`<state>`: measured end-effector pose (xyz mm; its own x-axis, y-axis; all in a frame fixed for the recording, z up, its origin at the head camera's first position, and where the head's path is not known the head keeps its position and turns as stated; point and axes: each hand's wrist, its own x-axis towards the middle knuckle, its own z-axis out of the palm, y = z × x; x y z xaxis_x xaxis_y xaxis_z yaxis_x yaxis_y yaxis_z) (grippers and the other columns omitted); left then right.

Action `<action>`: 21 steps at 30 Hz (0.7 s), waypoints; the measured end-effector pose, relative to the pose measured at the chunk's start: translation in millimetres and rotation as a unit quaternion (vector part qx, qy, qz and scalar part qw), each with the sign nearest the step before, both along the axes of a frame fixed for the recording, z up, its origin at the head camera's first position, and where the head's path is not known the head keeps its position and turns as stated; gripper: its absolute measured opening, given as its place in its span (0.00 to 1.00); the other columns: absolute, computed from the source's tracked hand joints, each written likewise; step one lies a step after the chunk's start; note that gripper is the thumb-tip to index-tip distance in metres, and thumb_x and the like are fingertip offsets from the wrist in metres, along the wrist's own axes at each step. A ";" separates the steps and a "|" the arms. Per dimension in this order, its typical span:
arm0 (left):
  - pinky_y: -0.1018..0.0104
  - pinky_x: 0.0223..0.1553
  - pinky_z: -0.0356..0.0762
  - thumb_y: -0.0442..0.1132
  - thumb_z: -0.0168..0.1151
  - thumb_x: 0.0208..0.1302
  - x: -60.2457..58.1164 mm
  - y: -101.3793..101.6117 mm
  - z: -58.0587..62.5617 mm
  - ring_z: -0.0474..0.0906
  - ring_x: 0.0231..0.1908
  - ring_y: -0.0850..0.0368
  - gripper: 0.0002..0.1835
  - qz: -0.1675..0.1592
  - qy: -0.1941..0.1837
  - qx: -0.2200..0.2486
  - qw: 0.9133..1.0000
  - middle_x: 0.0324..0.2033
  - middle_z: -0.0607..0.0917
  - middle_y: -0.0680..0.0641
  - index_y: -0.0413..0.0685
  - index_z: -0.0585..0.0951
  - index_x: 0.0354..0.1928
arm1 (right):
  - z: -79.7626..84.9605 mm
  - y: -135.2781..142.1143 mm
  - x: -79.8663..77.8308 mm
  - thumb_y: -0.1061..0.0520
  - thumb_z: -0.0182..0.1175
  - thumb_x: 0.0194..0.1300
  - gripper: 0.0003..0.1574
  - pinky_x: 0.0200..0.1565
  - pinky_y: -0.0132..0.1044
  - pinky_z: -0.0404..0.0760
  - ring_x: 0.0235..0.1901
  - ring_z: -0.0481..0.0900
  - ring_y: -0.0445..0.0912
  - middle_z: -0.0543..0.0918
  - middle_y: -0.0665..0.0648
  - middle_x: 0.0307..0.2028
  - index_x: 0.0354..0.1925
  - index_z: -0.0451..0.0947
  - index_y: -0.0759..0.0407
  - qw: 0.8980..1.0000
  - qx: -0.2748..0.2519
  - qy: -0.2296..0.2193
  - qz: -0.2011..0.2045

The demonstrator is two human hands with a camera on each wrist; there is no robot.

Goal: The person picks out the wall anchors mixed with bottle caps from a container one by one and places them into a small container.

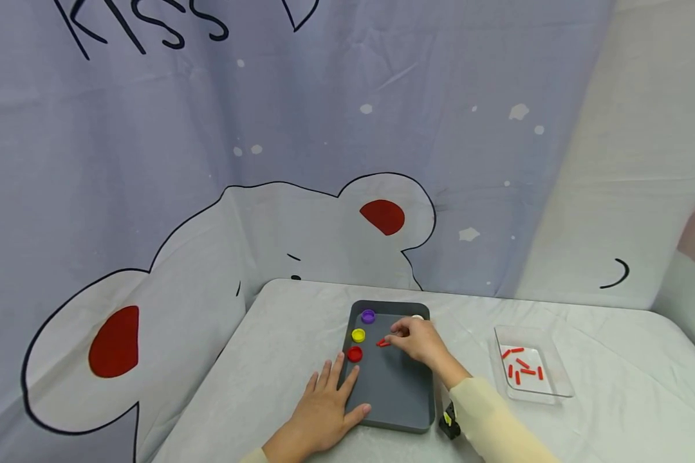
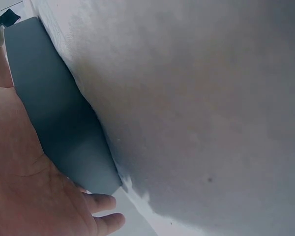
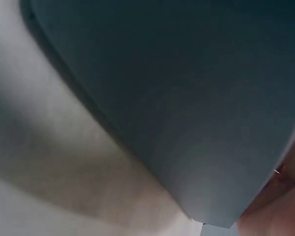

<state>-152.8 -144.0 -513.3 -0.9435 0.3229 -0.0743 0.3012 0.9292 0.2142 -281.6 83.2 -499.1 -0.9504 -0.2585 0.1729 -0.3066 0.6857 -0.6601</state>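
Observation:
A dark grey tray (image 1: 390, 399) lies on the white-covered table. Along its left side are a purple round cap (image 1: 368, 316), a yellow one (image 1: 358, 335) and a red one (image 1: 354, 354). My right hand (image 1: 419, 341) is over the tray's upper right part, thumb and fingers pinching a short red stick (image 1: 381, 343) low over the tray floor. Behind that hand a white round piece (image 1: 417, 316) is partly hidden. With fingers spread, my left hand (image 1: 322, 408) rests at the tray's left edge; its palm also shows in the left wrist view.
To the right stands a clear plastic box (image 1: 556, 366) with several red sticks (image 1: 528, 371) lying loose in it. A small black and yellow object (image 1: 449, 421) sits beside the tray's lower right corner, near my right sleeve. A printed curtain (image 1: 301, 128) hangs behind the table.

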 end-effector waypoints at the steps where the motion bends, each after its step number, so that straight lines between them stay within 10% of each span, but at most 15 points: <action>1: 0.32 0.69 0.54 0.75 0.39 0.70 -0.4 -0.2 -0.3 0.49 0.76 0.33 0.44 0.000 0.000 -0.001 1.000 0.80 0.49 0.40 0.55 0.63 0.78 | -0.5 -0.6 -0.5 0.54 0.74 0.58 0.10 0.33 0.37 0.77 0.27 0.75 0.40 0.83 0.47 0.26 0.36 0.88 0.58 1.000 0.013 0.002 0.003; 21: 0.32 0.69 0.54 0.74 0.39 0.71 0.1 0.8 1.6 0.49 0.77 0.34 0.44 0.004 -0.004 -0.004 1.000 0.80 0.49 0.39 0.55 0.62 0.78 | -0.9 -8.4 -1.7 0.55 0.75 0.54 0.05 0.40 0.43 0.77 0.28 0.77 0.41 0.84 0.46 0.26 0.31 0.87 0.52 0.992 0.119 -0.005 0.034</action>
